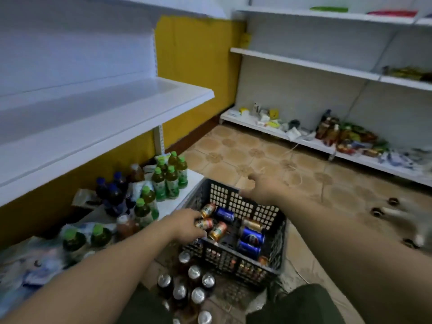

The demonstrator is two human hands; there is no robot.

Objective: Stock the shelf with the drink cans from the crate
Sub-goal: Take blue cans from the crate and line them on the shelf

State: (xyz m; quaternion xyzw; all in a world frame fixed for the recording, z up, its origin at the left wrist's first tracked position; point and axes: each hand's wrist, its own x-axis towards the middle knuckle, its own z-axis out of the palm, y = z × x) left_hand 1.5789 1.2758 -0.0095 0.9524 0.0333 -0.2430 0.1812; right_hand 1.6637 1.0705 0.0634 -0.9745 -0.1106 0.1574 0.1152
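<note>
In crate (236,258), left hand (187,226) hides gold can (204,223) grip

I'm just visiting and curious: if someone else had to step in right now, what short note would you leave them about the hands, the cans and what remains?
Left hand: reaching into the dark crate, fingers on an orange can; whether it is gripped cannot be told.
Right hand: resting on the crate's far rim, holding no can.
Cans: orange ones and blue cans lie loose on their sides in the crate. A cluster of upright cans stands on the floor in front of the crate.
Done: no cans visible on the white shelf to the left.
Left: move the crate's cans onto the shelf.
</note>
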